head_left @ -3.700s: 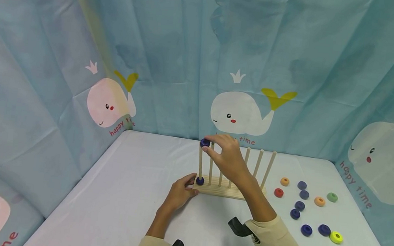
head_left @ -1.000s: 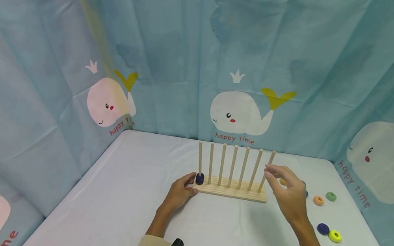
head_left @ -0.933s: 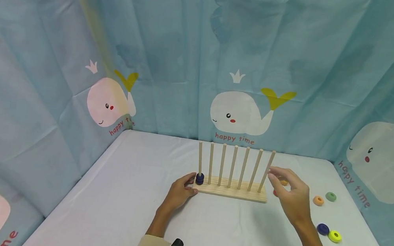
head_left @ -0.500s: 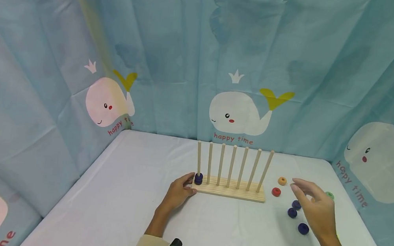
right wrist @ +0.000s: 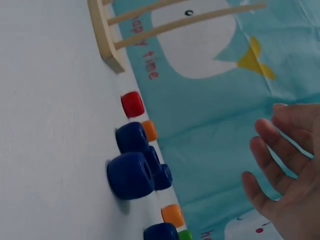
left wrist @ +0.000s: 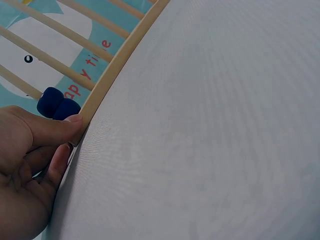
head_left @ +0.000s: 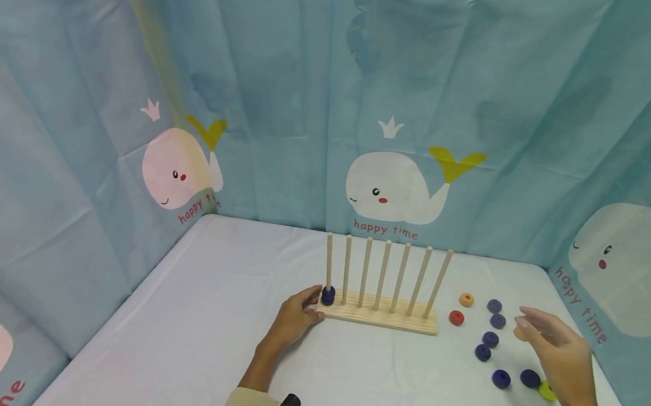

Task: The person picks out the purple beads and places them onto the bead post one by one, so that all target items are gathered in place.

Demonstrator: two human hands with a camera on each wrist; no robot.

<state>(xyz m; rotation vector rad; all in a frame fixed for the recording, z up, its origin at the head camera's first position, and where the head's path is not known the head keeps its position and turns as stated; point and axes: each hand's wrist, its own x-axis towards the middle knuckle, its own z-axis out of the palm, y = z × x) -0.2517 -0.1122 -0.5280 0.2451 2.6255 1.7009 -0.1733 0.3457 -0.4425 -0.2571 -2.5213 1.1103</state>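
Observation:
A wooden peg rack [head_left: 378,313] with a row of upright pegs stands on the table. Two dark blue beads [head_left: 328,295] are stacked at the foot of its leftmost peg. My left hand [head_left: 292,321] grips the left end of the rack's base; in the left wrist view its thumb and a finger pinch that end beside the blue beads [left wrist: 51,102]. Over the loose beads at the right hovers my right hand [head_left: 566,357], its fingers loosely bent and nothing held. It partly covers an orange bead [head_left: 519,333] and a yellow bead [head_left: 547,391].
Several blue beads, including one near the front [head_left: 501,379], lie loose right of the rack. A red bead [head_left: 456,317] and another orange bead [head_left: 466,299] lie closest to it. A green bead [right wrist: 185,235] shows in the right wrist view. Curtains [head_left: 277,94] enclose the table.
A second blue bead, earlier held at the leftmost peg's top, now sits on the lower one. My right hand has moved right, away from the rack. My left hand stays.

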